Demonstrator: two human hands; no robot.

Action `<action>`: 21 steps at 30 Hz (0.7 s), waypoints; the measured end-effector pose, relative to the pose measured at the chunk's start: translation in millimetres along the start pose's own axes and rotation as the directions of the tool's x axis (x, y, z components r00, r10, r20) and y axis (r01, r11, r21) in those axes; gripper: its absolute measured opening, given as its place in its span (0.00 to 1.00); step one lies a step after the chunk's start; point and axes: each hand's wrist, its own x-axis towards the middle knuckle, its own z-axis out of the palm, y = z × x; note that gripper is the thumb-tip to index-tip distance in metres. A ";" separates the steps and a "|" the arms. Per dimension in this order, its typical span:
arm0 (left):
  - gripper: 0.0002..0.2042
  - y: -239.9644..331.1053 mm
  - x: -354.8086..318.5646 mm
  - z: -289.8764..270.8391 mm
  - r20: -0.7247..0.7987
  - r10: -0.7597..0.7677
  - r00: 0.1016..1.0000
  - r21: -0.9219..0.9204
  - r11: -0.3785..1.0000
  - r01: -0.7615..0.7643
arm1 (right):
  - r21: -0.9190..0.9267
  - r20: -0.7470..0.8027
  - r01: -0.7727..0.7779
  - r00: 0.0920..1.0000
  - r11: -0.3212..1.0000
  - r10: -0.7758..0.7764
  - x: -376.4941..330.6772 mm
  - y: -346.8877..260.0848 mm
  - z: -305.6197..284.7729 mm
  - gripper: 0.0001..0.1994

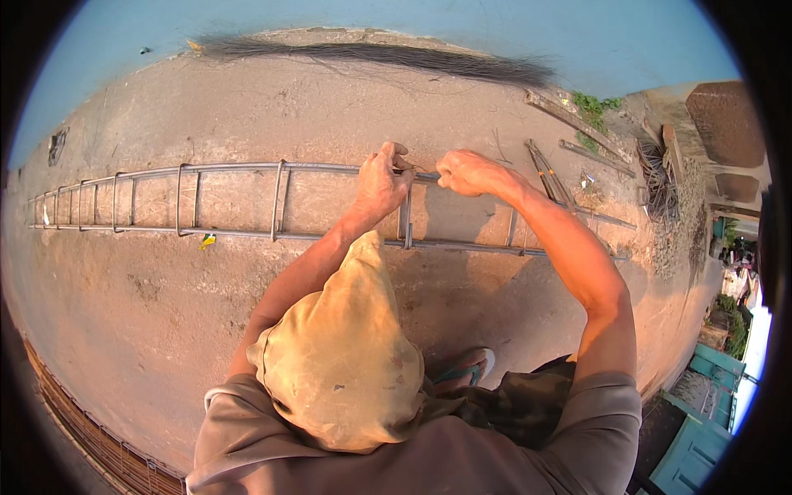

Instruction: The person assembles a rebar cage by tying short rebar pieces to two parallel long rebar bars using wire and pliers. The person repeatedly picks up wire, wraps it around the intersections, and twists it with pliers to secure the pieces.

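A long, ladder-like rebar cage (227, 167) lies across the ground in front of me, its long steel bars joined by several bent stirrups (179, 200). Over its far bar my left hand (381, 180) is closed, with finger and thumb pinched on a thin wire (420, 168). Just to the right, my right hand (469, 172) is curled shut by the same bar, at the other side of the wire. What its fingers grip is hidden. One stirrup (405, 216) stands below and between the hands.
A long bundle of thin dark wire (379, 56) lies along the far edge. Right of the cage are a long-handled tool (545, 175), wooden strips (577, 125) and a heap of dark rods (657, 177). More long bars (91, 425) lie at lower left.
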 end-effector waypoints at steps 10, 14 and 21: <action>0.11 -7.3 -1.9 4.2 -0.021 0.166 0.986 0.180 0.971 -0.159 | 0.341 -0.508 -0.141 0.804 0.929 0.308 -81.0 61.9 -24.3 0.24; 0.15 9.6 9.0 6.0 0.091 -0.078 0.993 0.065 0.995 0.072 | 0.125 -0.345 -0.685 0.648 0.717 0.679 -92.5 214.0 58.8 0.31; 0.19 4.0 20.9 -27.0 0.299 -0.113 0.947 0.059 0.993 0.100 | 0.089 -0.541 -0.586 0.650 0.805 0.534 -76.6 198.2 81.5 0.21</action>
